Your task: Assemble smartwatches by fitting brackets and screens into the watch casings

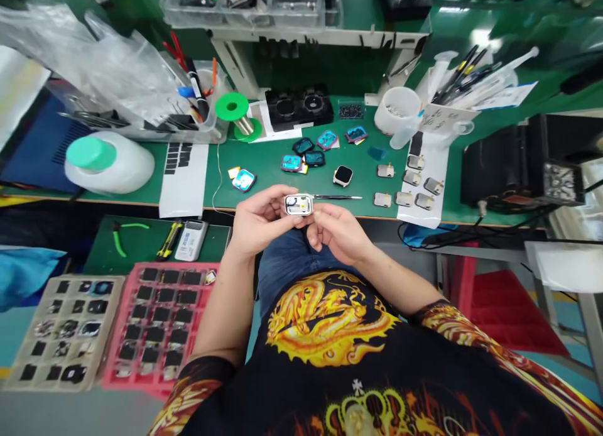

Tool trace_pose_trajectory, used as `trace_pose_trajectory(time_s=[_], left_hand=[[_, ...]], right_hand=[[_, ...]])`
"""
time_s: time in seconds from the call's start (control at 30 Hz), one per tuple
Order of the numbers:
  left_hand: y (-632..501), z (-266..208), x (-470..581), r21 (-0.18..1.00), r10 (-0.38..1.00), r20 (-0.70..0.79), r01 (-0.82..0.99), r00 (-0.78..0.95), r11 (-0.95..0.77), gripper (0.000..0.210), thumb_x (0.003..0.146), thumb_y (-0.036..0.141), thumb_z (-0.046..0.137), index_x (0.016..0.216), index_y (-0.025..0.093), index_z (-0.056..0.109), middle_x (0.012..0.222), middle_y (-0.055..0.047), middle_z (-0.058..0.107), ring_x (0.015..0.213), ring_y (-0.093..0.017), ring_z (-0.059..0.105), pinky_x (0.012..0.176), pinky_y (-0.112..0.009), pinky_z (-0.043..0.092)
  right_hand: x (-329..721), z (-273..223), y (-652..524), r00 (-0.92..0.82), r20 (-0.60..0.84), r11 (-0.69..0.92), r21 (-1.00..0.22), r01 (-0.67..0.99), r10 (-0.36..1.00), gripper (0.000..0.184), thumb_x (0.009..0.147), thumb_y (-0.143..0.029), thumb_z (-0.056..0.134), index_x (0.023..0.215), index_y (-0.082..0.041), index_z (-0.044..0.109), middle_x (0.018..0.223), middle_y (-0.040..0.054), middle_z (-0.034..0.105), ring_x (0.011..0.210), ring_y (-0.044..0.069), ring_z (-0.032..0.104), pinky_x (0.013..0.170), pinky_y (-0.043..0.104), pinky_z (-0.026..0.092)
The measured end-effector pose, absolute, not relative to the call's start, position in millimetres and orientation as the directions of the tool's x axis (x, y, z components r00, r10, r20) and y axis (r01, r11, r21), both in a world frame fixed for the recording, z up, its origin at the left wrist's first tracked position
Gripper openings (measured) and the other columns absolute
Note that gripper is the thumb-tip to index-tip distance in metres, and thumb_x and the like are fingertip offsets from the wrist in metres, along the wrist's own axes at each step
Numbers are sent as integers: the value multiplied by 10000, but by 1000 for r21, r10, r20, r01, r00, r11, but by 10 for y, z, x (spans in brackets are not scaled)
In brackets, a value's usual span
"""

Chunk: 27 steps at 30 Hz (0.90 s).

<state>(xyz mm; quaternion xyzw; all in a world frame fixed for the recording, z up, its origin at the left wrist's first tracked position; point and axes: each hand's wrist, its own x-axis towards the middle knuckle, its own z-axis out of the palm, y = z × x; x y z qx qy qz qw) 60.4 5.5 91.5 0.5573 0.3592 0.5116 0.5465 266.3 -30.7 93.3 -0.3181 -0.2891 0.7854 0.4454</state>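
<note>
Just in front of the bench edge, my left hand [259, 222] grips an opened smartwatch case [298, 205] between thumb and fingers. Its silver rim faces up, and small parts show inside. On the other side, my right hand [342, 232] is closed, with its thumb and fingertips pinching the case's lower right edge. Behind the case lies a thin dark tool with a light tip [339, 197]. A smartwatch with a dark screen [343, 176] rests on the green bench just beyond. Blue-filmed watch parts [292, 163] lie farther back on the left.
Several silver watch parts [404, 198] lie to the right, some on white paper [431, 216]. A white bottle [117, 166] and solder spool [234, 107] stand left. Below left are a pink compartment tray [134, 269] and a beige one [117, 285]. A black machine [502, 166] stands right.
</note>
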Motion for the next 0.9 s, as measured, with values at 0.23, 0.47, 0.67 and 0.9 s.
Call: trace_pose_trajectory(time_s=[0.23,0.47,0.67,0.9], left_hand=[[-243,1041,670,982,976,181,37,124,-187,477,833,237,1006,1289,211,870,1063,-68,856,879,-161,780,825,-277,662],[-367,1028,726,988,980,155,4,121,-157,457,839,201,1000,1279,216,878,1013,-48,850,843,-141,761,767,-251,639],[-396,942,770,992,990,65,-119,127,-50,499,794,205,1041,1266,220,878,975,-40,854,818,-136,784,763,-236,661],[-420,896,673,987,977,-97,-106,190,118,547,756,274,1075,1259,197,874,1027,-81,872,828,-179,806,743,-251,684]], right_hand=[[2668,961,-409,-379,-298,-457,-762,-459,876,482,928,-630,874,977,-174,726,907,38,802,567,83,644,469,200,499],[2705,942,-454,-380,-316,-476,-744,-470,869,509,891,-663,882,940,-174,749,871,28,788,572,88,642,464,198,502],[2727,881,-494,-396,-320,-494,-714,-496,860,483,885,-614,915,953,-156,779,864,10,746,579,71,598,470,196,485],[2764,760,-534,-453,-328,-541,-680,-496,829,550,802,-643,1002,883,-161,750,749,-24,701,549,70,553,477,200,439]])
